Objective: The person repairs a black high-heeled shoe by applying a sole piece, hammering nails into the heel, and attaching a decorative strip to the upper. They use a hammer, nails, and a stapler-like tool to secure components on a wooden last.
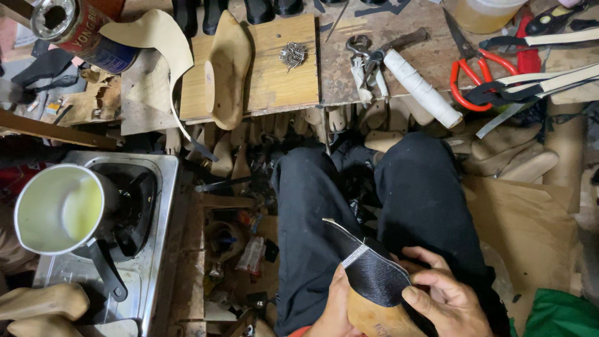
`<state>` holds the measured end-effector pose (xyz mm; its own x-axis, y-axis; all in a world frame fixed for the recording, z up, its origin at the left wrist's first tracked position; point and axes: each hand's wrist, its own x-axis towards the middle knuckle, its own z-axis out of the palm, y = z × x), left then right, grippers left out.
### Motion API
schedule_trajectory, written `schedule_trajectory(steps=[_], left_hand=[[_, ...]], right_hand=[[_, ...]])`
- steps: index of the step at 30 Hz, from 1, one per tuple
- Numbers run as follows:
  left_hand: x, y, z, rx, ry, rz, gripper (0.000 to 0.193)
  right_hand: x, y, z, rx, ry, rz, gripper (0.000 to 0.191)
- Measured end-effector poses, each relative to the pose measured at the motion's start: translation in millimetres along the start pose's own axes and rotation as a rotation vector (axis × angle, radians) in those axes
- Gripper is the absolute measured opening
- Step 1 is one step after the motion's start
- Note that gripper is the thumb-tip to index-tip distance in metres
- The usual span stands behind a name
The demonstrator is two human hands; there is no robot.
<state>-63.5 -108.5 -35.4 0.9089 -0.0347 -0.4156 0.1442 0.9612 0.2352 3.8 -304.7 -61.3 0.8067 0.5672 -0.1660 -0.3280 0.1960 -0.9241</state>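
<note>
Head view: near the bottom edge, over the lap, the left hand (334,306) cups a wooden shoe last (374,318) from below, and the right hand (446,296) curls closed over the black leather upper (368,265) stretched on it. The upper's long axis runs diagonally, its tip pointing far-left. At left, a saucepan (59,209) of pale yellowish liquid sits on a gas stove (159,187).

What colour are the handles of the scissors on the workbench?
Red-orange, on the scissors, seen in the head view at the upper right.
</note>
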Motion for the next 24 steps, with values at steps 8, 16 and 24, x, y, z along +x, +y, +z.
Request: schedule_trajectory(steps=[8, 16, 24], left_hand=[[-9, -4, -21, 0.096, -0.069, 0.008, 0.033], [27, 44, 26, 0.714, -0.101, 0.366, 0.016], [48, 124, 87, 2.011, -0.302, 1.064, 0.025]], right_hand=[[10, -10, -10, 0.174, -0.165, 0.438, 0.102], [38, -46, -14, -0.07, 0.141, 0.248, 0.067], [84, -141, 11, -0.822, 0.093, -0.415, 0.031]])
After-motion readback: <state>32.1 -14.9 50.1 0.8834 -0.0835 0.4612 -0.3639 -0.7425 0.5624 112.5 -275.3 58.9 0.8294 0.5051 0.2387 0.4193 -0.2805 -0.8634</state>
